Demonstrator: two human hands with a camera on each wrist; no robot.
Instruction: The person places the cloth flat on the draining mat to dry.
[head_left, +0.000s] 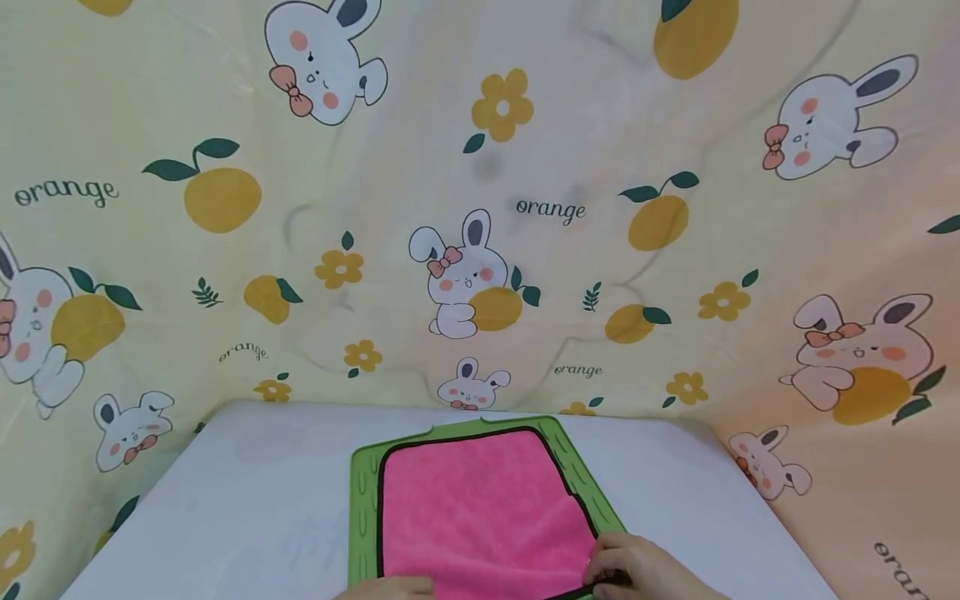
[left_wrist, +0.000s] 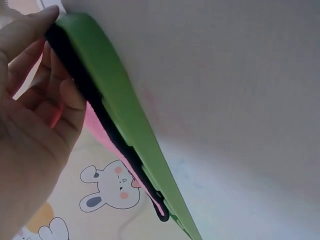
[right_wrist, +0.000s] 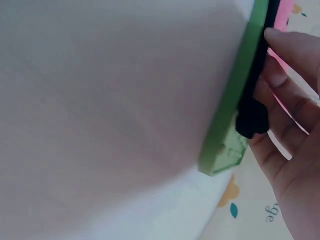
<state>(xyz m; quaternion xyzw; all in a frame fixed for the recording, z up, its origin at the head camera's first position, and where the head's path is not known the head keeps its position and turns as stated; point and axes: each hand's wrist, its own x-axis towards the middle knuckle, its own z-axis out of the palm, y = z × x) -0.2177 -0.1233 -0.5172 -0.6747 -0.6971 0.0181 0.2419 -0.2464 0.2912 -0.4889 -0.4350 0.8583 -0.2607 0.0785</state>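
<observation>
A pink cloth [head_left: 480, 508] with black trim lies spread on a green mat [head_left: 363, 500] on the white table [head_left: 247, 500]. My right hand [head_left: 607, 575] pinches the cloth's near right corner. In the right wrist view, the right hand [right_wrist: 280, 75] has its fingers curled onto the black trim beside the green mat [right_wrist: 235, 100]. My left hand [head_left: 390, 588] shows only at the bottom edge, at the cloth's near left corner. The left wrist view shows the left hand [left_wrist: 50, 75] gripping the trimmed edge of the pink cloth [left_wrist: 97, 122], with its thumb against the green mat [left_wrist: 130, 125].
A yellow backdrop [head_left: 487, 208] printed with rabbits and oranges hangs behind and around the table. Bare white tabletop lies on both sides of the mat and behind it.
</observation>
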